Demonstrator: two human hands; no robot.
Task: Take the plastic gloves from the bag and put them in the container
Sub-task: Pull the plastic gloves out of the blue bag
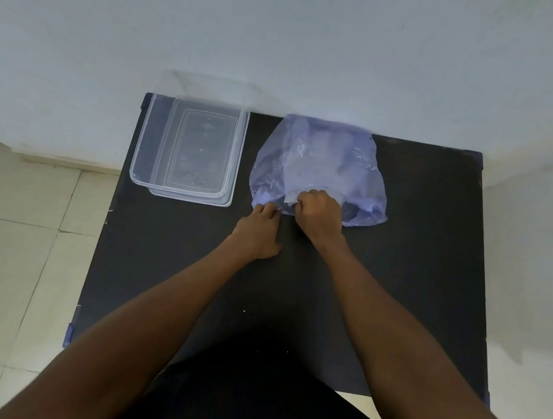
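A translucent pale purple plastic bag (321, 166) lies at the back right of the black table (165, 265), its mouth towards me. Folded clear plastic gloves show faintly through its film. My left hand (260, 231) pinches the bag's near left edge with its fingertips. My right hand (319, 212) is closed on the bag's near rim at the mouth. An open, empty clear plastic container (188, 151) stands at the back left of the table, well apart from both hands.
The table stands against a white wall (287, 38). Pale floor tiles (5, 247) lie to the left. The container seems to rest on its clear lid (193, 199).
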